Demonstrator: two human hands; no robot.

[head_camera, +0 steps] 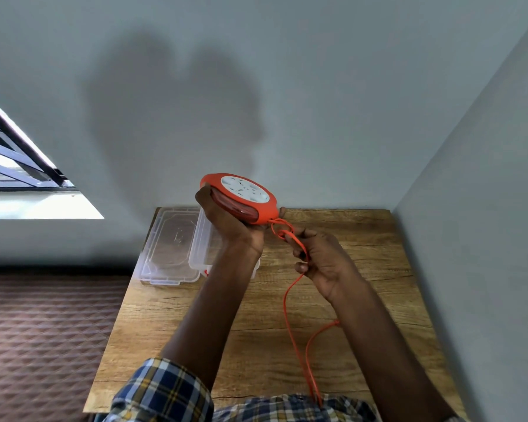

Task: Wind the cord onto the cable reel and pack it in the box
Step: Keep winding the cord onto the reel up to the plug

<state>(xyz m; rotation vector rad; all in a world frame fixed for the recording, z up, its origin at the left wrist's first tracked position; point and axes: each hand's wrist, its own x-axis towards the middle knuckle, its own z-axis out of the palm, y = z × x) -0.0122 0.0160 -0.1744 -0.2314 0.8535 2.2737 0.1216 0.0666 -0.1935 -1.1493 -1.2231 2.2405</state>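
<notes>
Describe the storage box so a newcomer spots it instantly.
Start at the wooden table in the wall corner. On its far left corner, behind the left hand holding the orange reel, sits the box: clear plastic, open, its lid lying alongside.

I work in a home room: plain grey walls, a barred window, patterned brown floor, small wooden table in the corner.

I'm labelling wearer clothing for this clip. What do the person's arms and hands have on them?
Both hands, left hand and right hand, are bare: no gloves, rings or watch visible. Forearms are uncovered; plaid sleeves in blue, white and yellow are pushed up toward the elbows.
</notes>
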